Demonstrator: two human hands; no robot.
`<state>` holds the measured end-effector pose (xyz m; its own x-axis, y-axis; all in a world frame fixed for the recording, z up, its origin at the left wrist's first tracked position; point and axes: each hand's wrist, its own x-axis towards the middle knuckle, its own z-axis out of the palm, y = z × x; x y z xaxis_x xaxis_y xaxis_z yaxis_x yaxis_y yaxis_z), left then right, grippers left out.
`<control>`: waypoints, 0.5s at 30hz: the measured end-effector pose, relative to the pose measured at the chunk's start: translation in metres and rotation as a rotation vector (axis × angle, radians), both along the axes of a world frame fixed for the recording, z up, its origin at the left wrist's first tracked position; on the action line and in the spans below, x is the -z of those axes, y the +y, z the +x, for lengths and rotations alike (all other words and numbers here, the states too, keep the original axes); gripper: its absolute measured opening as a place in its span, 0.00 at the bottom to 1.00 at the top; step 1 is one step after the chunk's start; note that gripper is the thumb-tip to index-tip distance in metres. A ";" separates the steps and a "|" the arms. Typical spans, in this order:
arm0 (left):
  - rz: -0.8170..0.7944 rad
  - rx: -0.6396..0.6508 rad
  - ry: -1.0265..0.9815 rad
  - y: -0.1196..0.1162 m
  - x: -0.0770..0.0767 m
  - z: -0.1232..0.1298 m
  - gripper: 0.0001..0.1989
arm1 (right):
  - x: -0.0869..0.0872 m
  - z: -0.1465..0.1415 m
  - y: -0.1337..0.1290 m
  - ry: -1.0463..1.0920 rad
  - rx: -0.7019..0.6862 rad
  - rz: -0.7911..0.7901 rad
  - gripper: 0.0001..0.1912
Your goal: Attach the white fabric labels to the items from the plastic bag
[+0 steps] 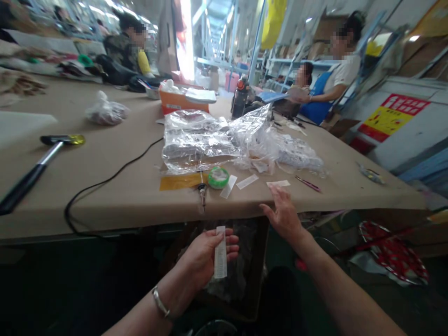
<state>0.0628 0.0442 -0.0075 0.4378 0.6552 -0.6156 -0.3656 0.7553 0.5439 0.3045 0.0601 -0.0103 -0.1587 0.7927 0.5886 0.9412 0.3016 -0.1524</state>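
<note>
A pale, translucent strip (220,254) lies upright across the fingers of my left hand (206,252), pinched under the thumb, below the table's front edge. My right hand (284,214) reaches over that edge with its fingers apart, the fingertips at another pale strip (279,183) on the table (115,200). Whether they touch it is hard to tell. Two more strips, one slanted (228,186) and one flatter (247,181), lie to the left of it. Beside them sit a green-rimmed round container (218,178) and a soldering-iron-like tool (202,192). Purple tweezers (308,184) rest to the right.
Clear plastic bags (199,140) spread over the middle of the table, with an orange box (184,100) and a dark bottle (240,98) behind. A hammer (45,163) lies left, near a black cable (105,181). An open box (261,275) stands below the edge. Several people sit beyond.
</note>
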 end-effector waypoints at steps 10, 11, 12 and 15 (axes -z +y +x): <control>-0.016 0.029 0.021 -0.003 0.005 0.001 0.09 | 0.014 0.052 0.011 -0.134 0.022 -0.077 0.16; -0.011 0.030 0.022 -0.003 0.004 0.001 0.08 | 0.015 0.053 0.008 -0.080 -0.011 -0.041 0.14; -0.008 0.031 0.024 -0.003 0.003 0.002 0.08 | 0.015 0.052 0.006 -0.017 -0.040 -0.011 0.12; -0.006 0.040 -0.002 -0.003 -0.001 0.003 0.07 | 0.012 0.036 -0.003 0.214 -0.093 0.065 0.08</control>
<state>0.0659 0.0410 -0.0065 0.4650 0.6335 -0.6184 -0.3357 0.7725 0.5390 0.3409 0.0573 -0.0222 -0.0952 0.7397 0.6662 0.8573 0.4010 -0.3227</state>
